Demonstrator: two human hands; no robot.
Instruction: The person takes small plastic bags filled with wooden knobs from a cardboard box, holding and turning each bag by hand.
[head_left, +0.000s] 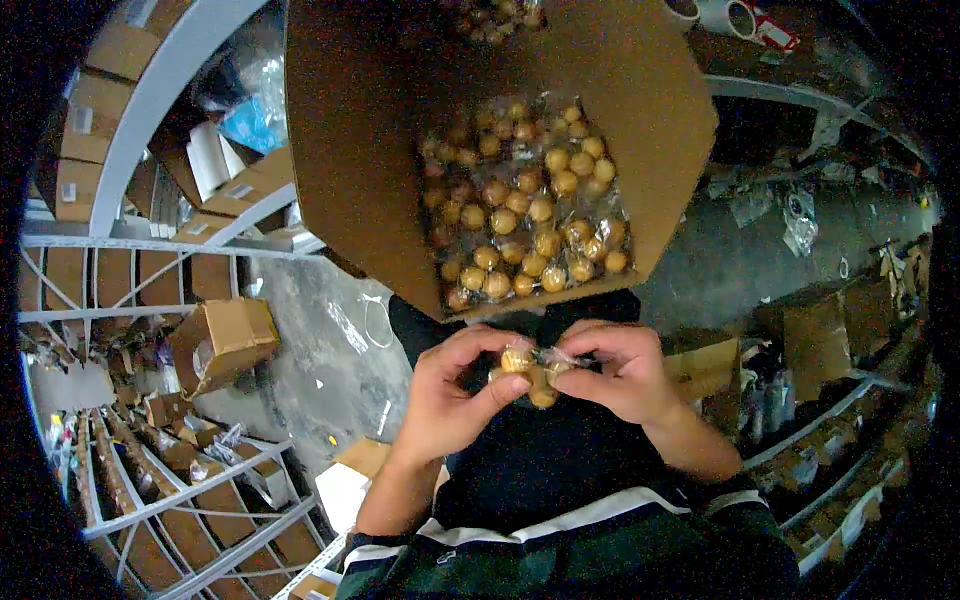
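Observation:
Both hands are together in front of my body, just below the near edge of a large cardboard box. Between them is a small clear plastic bag of round tan balls. My left hand pinches the bag's left side, thumb against a ball. My right hand grips its right side, where crinkled plastic shows at the fingertips. What the balls are made of I cannot tell. Inside the box lie several similar clear bags of tan balls.
Metal shelving with cardboard boxes stands on the left. An open carton sits at the left, near the grey floor. Plastic scraps lie on the floor at right. More shelving runs along the lower right.

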